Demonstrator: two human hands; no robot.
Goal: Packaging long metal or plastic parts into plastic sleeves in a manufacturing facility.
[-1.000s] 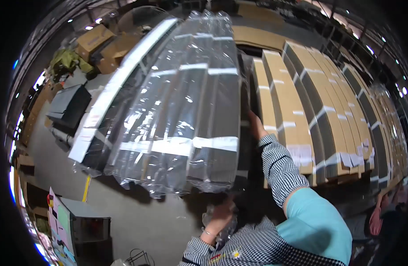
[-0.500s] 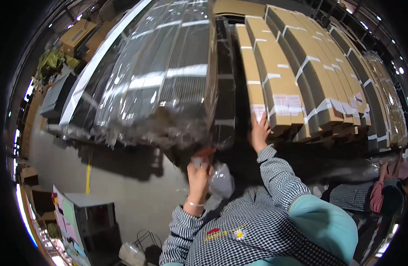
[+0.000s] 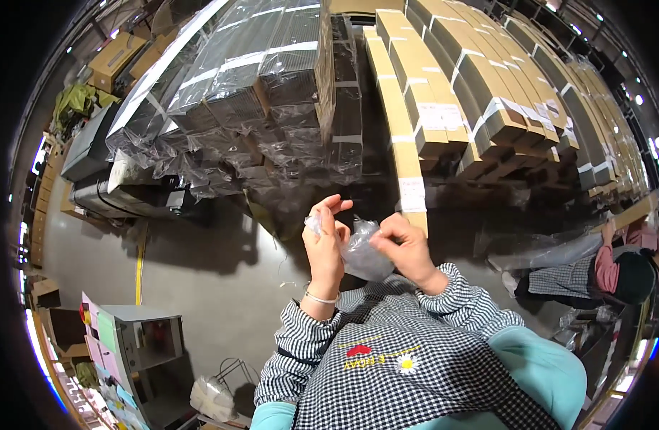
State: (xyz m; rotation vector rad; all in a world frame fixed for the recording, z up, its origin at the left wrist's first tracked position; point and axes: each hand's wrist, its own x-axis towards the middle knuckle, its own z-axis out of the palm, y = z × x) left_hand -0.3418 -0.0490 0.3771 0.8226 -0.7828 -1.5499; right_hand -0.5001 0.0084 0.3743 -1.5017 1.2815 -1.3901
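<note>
A crumpled clear plastic bag or film [image 3: 365, 256] bunches between my two hands in front of my apron. My left hand [image 3: 325, 247] is raised with its upper fingers bent apart, and a scrap of the plastic shows at its fingers. My right hand [image 3: 409, 251] closes thumb against fingers at the plastic's right edge. Just beyond the right hand, the end of a long, narrow cardboard box [image 3: 407, 166] juts out toward me from its stack. A white label [image 3: 412, 193] sits near that end.
Stacked long cardboard boxes [image 3: 487, 93] with white straps stand ahead right. Film-wrapped dark bundles [image 3: 236, 93] stand ahead left. A grey cabinet [image 3: 143, 333] is at lower left. At right, another person [image 3: 602, 269] bends by a plastic-wrapped length [image 3: 551, 251].
My right hand has left the cardboard box's end and come in to the plastic beside my left hand. That box now sticks out farther toward me. The view has shifted.
</note>
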